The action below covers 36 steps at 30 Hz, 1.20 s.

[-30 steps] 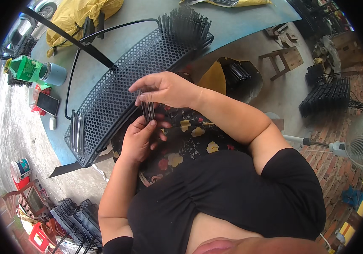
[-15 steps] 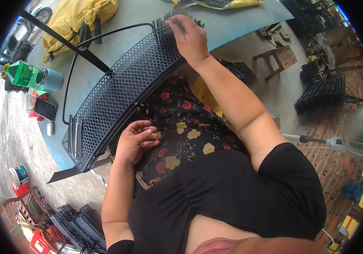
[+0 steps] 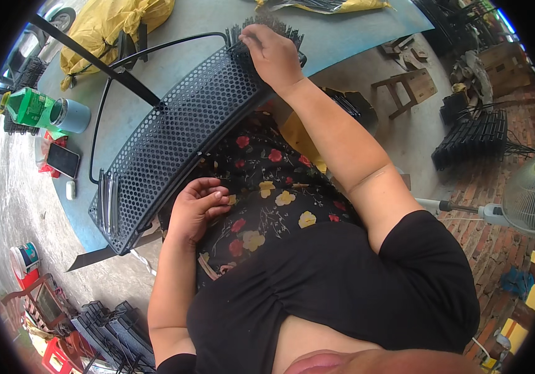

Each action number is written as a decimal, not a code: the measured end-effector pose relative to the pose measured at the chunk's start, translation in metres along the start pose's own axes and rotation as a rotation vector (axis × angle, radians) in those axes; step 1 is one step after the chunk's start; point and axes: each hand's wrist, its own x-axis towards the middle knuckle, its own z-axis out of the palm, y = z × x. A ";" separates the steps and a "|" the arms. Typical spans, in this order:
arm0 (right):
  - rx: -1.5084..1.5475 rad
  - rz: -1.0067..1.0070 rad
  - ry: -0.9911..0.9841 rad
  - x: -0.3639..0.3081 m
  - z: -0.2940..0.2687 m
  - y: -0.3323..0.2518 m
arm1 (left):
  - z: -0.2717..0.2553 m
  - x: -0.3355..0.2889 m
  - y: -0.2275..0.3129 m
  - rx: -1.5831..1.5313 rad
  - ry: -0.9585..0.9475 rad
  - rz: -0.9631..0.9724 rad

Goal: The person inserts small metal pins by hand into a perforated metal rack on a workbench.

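A long, curved black perforated metal panel (image 3: 183, 118) lies slantwise along the near edge of the blue-grey table (image 3: 342, 40). At its far right end is a dense bunch of thin black strips (image 3: 290, 38). My right hand (image 3: 274, 57) is over that bunch, thumb and fingertips drawn together in a pinch; whatever they grip is too small to make out. Low over my floral-patterned lap, beside the panel's near edge, my left hand (image 3: 200, 206) rests with nothing in it, its fingers loosely bent and apart. Several slim dark strips (image 3: 110, 202) lie on the panel's left end.
A black bar (image 3: 96, 61) slants over the panel, beside a thin bent rod frame (image 3: 99, 131). On the table's left are a green bottle (image 3: 29, 107), a blue-grey cup (image 3: 75, 116) and a phone (image 3: 63, 160). Yellow sacking (image 3: 102, 31) lies behind; a fan (image 3: 525, 193) stands right.
My right hand has shifted slightly left over the bunch of strips, its fingertips drawn closer together. My left hand and the panel stay nearly as they were.
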 end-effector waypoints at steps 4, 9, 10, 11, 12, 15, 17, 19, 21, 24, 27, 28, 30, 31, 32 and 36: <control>-0.170 -0.049 -0.144 0.012 0.001 -0.012 | -0.001 0.000 0.000 0.006 0.013 -0.004; -0.365 -0.191 -0.174 0.031 0.015 0.001 | -0.002 0.002 -0.003 0.053 0.021 -0.014; -0.440 -0.199 -0.209 0.032 0.021 0.006 | -0.003 0.001 -0.003 0.068 0.043 -0.020; -0.458 -0.196 -0.197 0.034 0.025 0.009 | -0.004 0.001 -0.004 0.080 0.025 -0.016; -0.478 -0.179 -0.274 0.036 0.028 0.012 | -0.004 0.002 -0.004 0.074 0.037 -0.018; -0.519 -0.086 -0.480 0.037 0.021 0.003 | -0.004 0.000 -0.005 0.089 0.059 -0.004; -0.568 -0.133 -0.378 0.035 0.014 0.008 | -0.002 0.005 -0.005 0.070 0.076 -0.013; -0.515 -0.122 -0.272 0.026 0.004 0.001 | -0.003 0.004 -0.005 0.110 0.087 0.002; -0.310 -0.144 -0.131 0.014 -0.025 -0.018 | -0.005 0.003 -0.006 0.137 0.159 -0.003; -0.091 -0.178 0.006 -0.033 -0.064 -0.011 | 0.002 0.007 -0.005 0.192 0.167 0.017; -0.021 -0.108 -0.084 -0.098 -0.087 0.017 | 0.009 0.014 -0.009 0.274 0.203 0.036; 0.013 -0.023 -0.143 -0.121 -0.094 0.029 | 0.012 0.017 -0.011 0.377 0.184 0.062; 0.123 0.211 -0.229 -0.167 -0.106 0.047 | 0.012 0.026 -0.019 0.729 0.130 0.218; 0.194 0.362 -0.254 -0.189 -0.112 0.055 | 0.034 0.022 -0.008 0.968 0.094 0.281; 0.171 0.416 -0.255 -0.206 -0.117 0.062 | 0.040 0.024 -0.006 1.155 0.060 0.396; 0.044 0.668 -0.192 -0.271 -0.115 0.102 | 0.056 0.031 -0.001 1.432 -0.061 0.432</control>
